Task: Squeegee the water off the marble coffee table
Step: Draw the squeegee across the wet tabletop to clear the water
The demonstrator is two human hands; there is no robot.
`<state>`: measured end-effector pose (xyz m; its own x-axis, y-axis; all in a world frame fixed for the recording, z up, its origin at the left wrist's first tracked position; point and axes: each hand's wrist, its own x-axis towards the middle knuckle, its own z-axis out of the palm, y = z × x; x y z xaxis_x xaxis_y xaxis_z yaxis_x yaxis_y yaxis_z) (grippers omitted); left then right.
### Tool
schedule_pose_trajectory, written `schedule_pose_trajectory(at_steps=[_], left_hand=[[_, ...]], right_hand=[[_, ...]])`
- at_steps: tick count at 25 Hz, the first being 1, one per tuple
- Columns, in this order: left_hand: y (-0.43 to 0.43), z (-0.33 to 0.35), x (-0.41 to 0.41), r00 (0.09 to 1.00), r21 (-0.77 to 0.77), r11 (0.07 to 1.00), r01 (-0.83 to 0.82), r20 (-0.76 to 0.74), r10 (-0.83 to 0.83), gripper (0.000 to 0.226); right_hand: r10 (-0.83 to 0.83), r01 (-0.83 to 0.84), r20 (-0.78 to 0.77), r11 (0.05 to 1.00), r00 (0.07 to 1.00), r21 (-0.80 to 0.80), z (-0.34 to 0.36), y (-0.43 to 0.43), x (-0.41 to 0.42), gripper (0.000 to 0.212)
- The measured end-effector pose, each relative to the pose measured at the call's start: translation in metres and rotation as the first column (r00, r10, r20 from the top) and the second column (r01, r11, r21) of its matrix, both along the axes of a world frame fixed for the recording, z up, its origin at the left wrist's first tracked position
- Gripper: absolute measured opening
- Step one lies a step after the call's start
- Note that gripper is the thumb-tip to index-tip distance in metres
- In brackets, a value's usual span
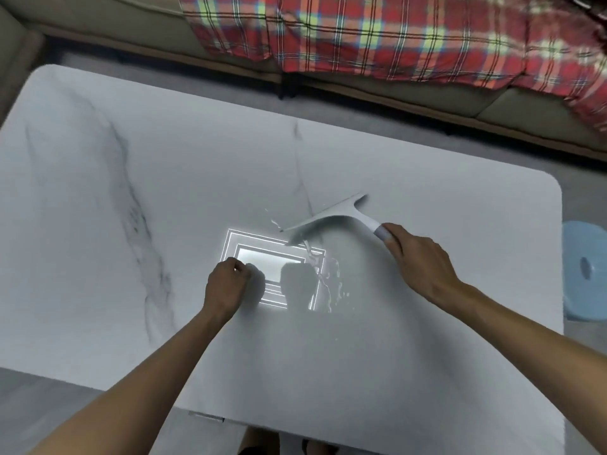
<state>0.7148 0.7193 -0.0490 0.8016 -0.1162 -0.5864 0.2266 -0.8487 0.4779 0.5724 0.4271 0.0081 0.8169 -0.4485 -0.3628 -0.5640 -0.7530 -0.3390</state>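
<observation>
The person's right hand (423,267) is gripping the squeegee (331,218) by its handle, fingers wrapped round it. The blade is meeting the far edge of the water (328,284) near the middle of the marble coffee table (131,192). The left hand (226,284) is resting curled, apparently holding nothing. A stroke seems to be starting; next, the blade likely needs pulling nearward, pressed flat.

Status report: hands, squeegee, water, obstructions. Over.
Right hand grips squeegee handle, blade at far edge of the water. Left hand fisted, empty, on marble table beside the water. Nothing else near the blade.
</observation>
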Motion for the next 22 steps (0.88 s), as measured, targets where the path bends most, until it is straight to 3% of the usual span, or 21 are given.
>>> schedule_pose_trajectory(at_steps=[4, 10, 13, 17, 20, 22], left_hand=[[-0.004, -0.022, 0.062, 0.986, 0.025, 0.987, 0.158, 0.046, -0.159, 0.015], [-0.004, -0.057, 0.085, 0.889, 0.175, 0.872, 0.457, -0.112, -0.444, 0.039], [-0.006, -0.063, 0.091, 0.861, 0.189, 0.842, 0.506, -0.172, -0.479, 0.043], [-0.007, -0.062, 0.093, 0.823, 0.185, 0.807, 0.560, -0.238, -0.516, 0.044], [-0.003, -0.059, 0.095, 0.861, 0.159, 0.854, 0.496, -0.221, -0.459, 0.034], [-0.005, -0.056, 0.095, 0.912, 0.057, 0.928, 0.368, -0.219, -0.348, 0.029]], right_hand=[[0.091, -0.090, 0.038, 0.995, 0.995, -0.032, -0.017, 0.011, 0.143, 0.039], [0.159, -0.162, -0.054, 0.985, 0.986, -0.064, -0.044, 0.029, 0.302, 0.027], [0.187, -0.192, -0.086, 0.980, 0.979, -0.048, -0.049, 0.035, 0.289, 0.033], [0.168, -0.171, -0.121, 0.985, 0.978, -0.015, -0.041, 0.020, 0.199, 0.032], [0.159, -0.181, -0.235, 0.981, 0.959, -0.073, -0.023, -0.003, 0.125, 0.044], [0.137, -0.173, -0.316, 0.981, 0.939, -0.087, -0.005, -0.016, 0.085, 0.046]])
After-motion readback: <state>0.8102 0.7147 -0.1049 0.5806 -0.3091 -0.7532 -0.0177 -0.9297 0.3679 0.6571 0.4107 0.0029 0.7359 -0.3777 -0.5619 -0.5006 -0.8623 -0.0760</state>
